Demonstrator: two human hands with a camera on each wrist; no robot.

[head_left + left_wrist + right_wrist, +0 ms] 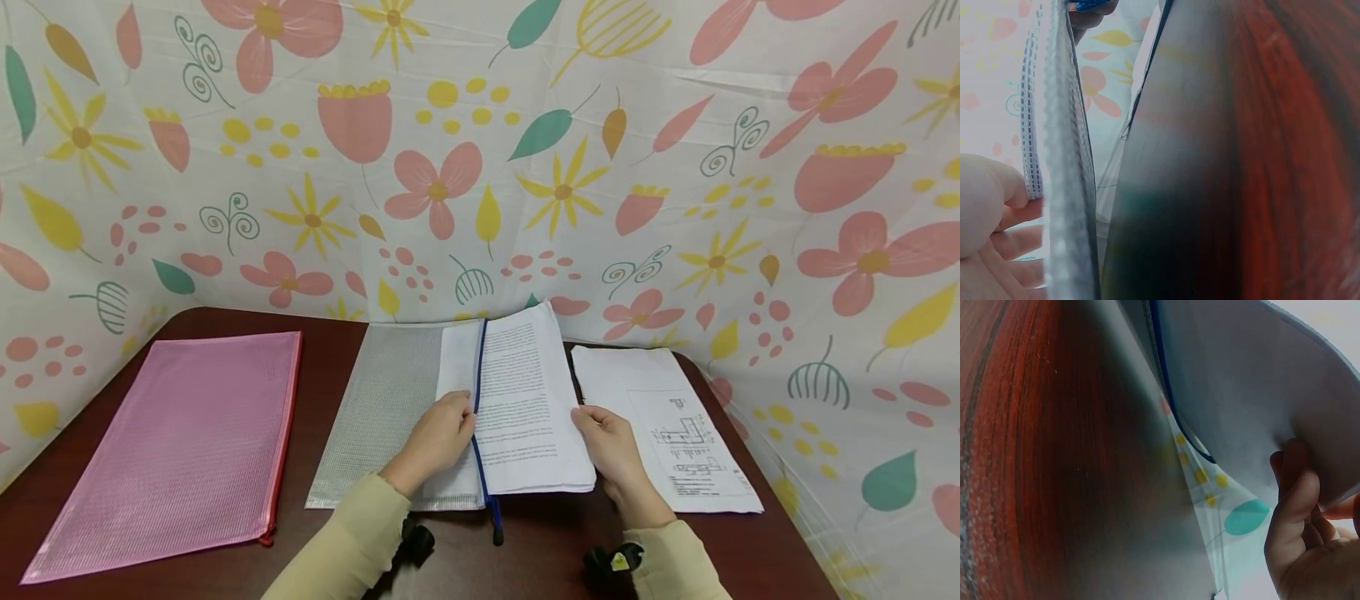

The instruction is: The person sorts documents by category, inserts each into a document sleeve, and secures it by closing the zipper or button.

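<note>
- Left hand (438, 437) fingers curled on grey mesh pouch (382, 408) mouth, gripping blue zipper edge (478, 400), centre frame.
- Right hand (611, 446) pinching paper stack (528, 408) right edge.
- Stack about halfway in; likely next: sliding leftwards, mouth kept open.
- Lower left: pink pouch (187, 442); right: loose sheet (667, 425).

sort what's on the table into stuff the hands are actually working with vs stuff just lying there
In hand:
- grey mesh zip pouch, left hand holding its blue-zipped edge
- stack of printed pages, right hand gripping its right edge

Lying about:
- pink mesh zip pouch
- sheet with a floor-plan drawing
</note>
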